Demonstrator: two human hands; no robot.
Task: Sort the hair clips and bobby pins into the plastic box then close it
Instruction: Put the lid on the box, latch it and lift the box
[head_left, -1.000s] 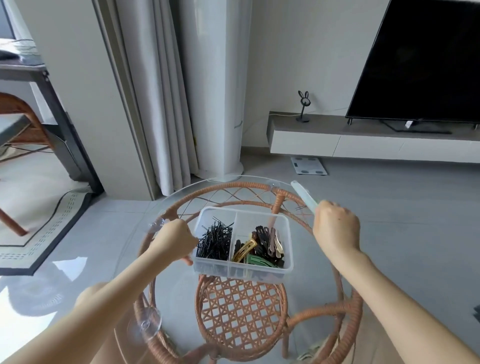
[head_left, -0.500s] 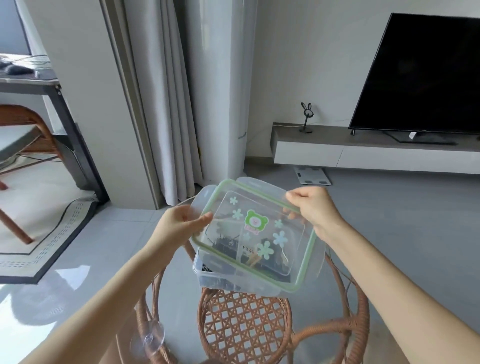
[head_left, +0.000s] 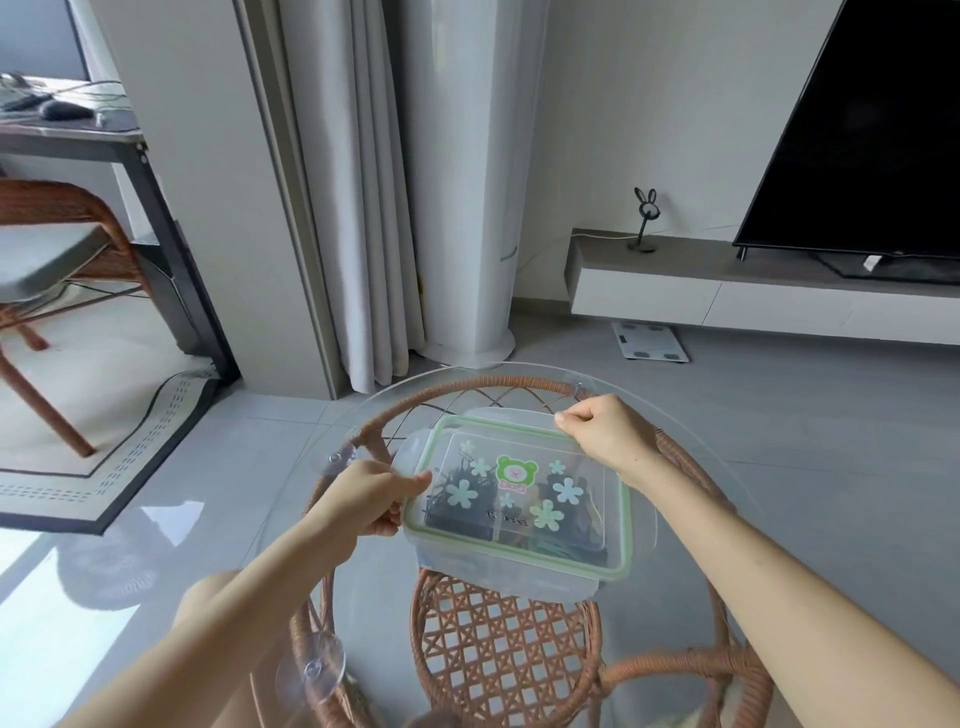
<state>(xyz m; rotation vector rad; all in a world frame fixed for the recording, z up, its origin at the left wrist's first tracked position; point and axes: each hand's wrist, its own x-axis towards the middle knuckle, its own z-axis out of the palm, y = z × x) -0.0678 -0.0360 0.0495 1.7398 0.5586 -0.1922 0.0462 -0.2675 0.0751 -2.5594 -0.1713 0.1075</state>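
Observation:
A clear plastic box (head_left: 498, 569) stands on a round glass table (head_left: 789, 499) with a rattan frame. On top of it lies its clear lid (head_left: 519, 499), which has a green rim, a bear sticker and pale flowers. Dark bobby pins (head_left: 460, 493) and hair clips (head_left: 576, 530) show dimly through the lid, left and right inside the box. My left hand (head_left: 374, 499) pinches the lid's left edge by its side flap. My right hand (head_left: 608, 436) grips the far right corner of the lid.
Suction cups (head_left: 311, 670) hold the glass to the rattan frame. Beyond the table are a grey tiled floor, a curtain (head_left: 353, 208), a white column, a low TV bench (head_left: 727, 291) with a television, and a scale (head_left: 649, 340). A desk and rattan chair (head_left: 57, 249) stand at left.
One second ago the box stood uncovered and my right hand held the lid edge-on. Both hands then carried the lid over the box and lowered it onto the top.

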